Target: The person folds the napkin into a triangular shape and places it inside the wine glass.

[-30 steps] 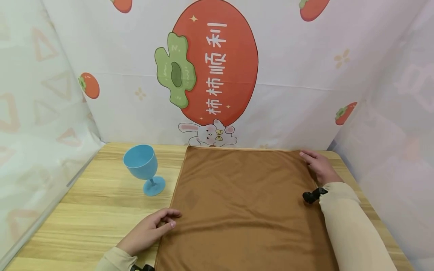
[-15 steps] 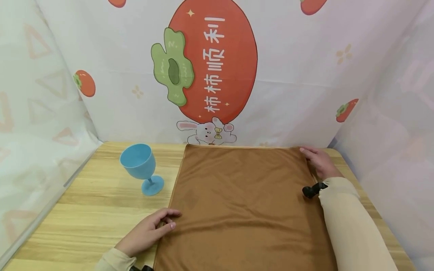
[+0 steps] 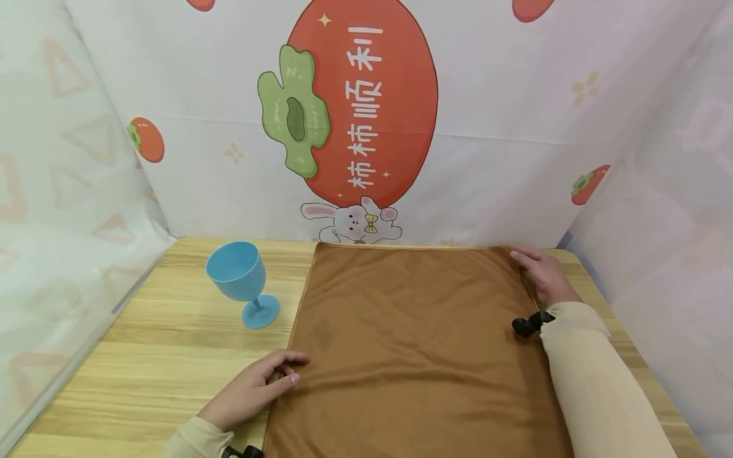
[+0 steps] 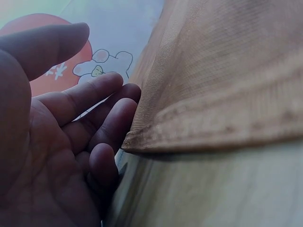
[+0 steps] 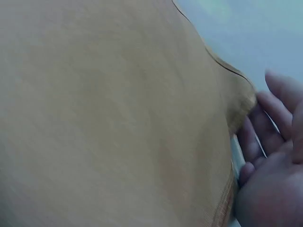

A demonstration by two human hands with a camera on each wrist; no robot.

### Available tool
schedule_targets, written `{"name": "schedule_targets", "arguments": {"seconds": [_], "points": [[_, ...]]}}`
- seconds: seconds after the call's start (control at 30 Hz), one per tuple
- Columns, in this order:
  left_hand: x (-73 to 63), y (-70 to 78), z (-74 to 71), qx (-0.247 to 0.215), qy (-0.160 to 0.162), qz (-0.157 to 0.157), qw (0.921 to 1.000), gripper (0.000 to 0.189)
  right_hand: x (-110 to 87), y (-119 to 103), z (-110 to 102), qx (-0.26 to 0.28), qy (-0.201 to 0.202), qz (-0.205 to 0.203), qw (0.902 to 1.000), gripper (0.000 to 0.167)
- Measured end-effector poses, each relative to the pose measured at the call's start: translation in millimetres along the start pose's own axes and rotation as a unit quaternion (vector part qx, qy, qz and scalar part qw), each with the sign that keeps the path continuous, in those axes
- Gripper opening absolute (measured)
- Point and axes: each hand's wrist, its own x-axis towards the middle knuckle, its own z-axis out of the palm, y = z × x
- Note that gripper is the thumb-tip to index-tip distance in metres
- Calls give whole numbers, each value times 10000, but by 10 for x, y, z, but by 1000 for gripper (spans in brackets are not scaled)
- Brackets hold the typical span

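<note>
A brown cloth [image 3: 412,331] lies spread over the wooden table, with a few soft creases across it. At its left edge rests my left hand [image 3: 258,388], fingertips just over the border. In the left wrist view the slightly bent fingers [image 4: 111,87] meet the cloth's edge, and the thumb stands apart. My right hand [image 3: 544,275] is at the far right corner, its fingertips touching the fabric there. The right wrist view shows that corner [image 5: 241,101] lifted slightly against loosely extended fingers [image 5: 267,125].
Left of the cloth, a blue plastic goblet [image 3: 243,280] stands upright on the wooden table [image 3: 143,356]. A white printed curtain [image 3: 487,184] with a big red persimmon hangs behind the table, and pale sheets [image 3: 676,254] enclose both sides.
The head view shifts slightly. Both hands keep almost the same places at the cloth's edges, and the goblet stays put.
</note>
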Motion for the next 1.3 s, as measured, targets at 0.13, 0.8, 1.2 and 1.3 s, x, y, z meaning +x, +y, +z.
{"name": "schedule_targets", "arguments": {"seconds": [0.13,0.8,1.2,1.3], "points": [[-10,22,1,-64,9,36,10000,31,-20,-21,48,310,654,231,9971,61],[18,50,38,-239,28,139,9996,32,-139,-94,66,415,1127,375,9921,57],[-17,47,16,-112,44,139,9998,33,-270,-225,180,735,1370,241,9876,49],[-32,49,8,-137,13,86,9999,34,-295,-237,209,882,1424,175,9857,44]]}}
